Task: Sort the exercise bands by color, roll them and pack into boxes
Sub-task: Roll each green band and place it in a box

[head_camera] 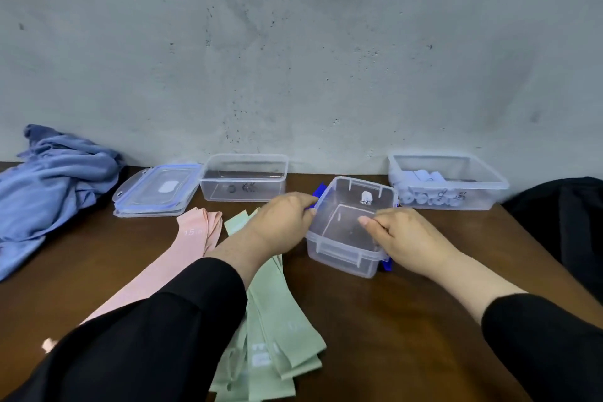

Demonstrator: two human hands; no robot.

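A small clear box (342,254) stands at the table's centre, and nothing shows inside it. My left hand (284,219) grips its left rim. My right hand (404,235) holds its right rim with the thumb over the edge. Dark blue band pieces (319,189) poke out behind and beside this box. Flat pink bands (192,238) and green bands (277,330) lie on the table under my left arm. A clear box (463,202) at the back right holds several rolled pale blue bands (424,188). Another clear box (244,189) stands at the back centre.
Clear lids with blue seals (156,189) are stacked left of the back centre box. A crumpled blue cloth (52,186) lies at the far left. A dark item (561,219) sits at the right edge. A grey wall rises behind the brown table (391,320).
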